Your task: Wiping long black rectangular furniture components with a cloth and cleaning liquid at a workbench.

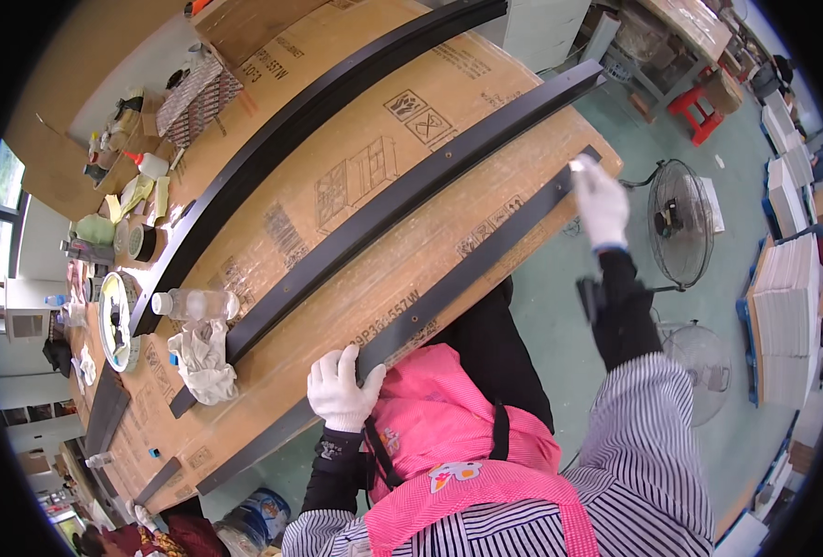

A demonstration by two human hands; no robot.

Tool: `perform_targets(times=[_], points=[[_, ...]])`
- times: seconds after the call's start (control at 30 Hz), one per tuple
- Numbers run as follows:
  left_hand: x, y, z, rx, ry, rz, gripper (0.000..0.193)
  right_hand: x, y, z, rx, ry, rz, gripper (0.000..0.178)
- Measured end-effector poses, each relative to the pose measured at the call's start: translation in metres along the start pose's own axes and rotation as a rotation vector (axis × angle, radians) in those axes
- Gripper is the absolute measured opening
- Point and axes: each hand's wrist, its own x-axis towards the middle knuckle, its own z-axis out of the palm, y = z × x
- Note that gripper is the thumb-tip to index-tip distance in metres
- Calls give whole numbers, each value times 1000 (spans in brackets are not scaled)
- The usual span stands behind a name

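A long, narrow dark strip (486, 255) with small holes lies along the near edge of the cardboard-covered table (337, 288). My left hand (344, 388), in a white glove, grips this strip near its middle, fingers over the top and thumb beside it. At the strip's far right end is my right hand (602, 206), also gloved and slightly blurred. Its fingers are closed at the tips, where a small white bit shows that I cannot make out. Two longer dark rails, a middle one (411, 181) and a back one (272, 139), run roughly parallel beyond the strip.
A clear plastic bottle (196, 304) and a crumpled white cloth (205, 360) lie near the rails' left ends, beside a round tub (119, 320). Glue bottle (149, 165) and tape rolls crowd the table's left side. At right stand a fan (679, 223), a red stool (696, 113) and stacked white boards (784, 311).
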Motion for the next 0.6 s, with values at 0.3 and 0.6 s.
perform_targets(times=[0.3, 0.6], points=[[1, 3, 1, 40, 6, 31, 55, -3, 16, 6, -177, -178, -219, 32], [-2, 0, 0, 46, -16, -4, 53, -13, -37, 9, 43, -132, -537, 19]])
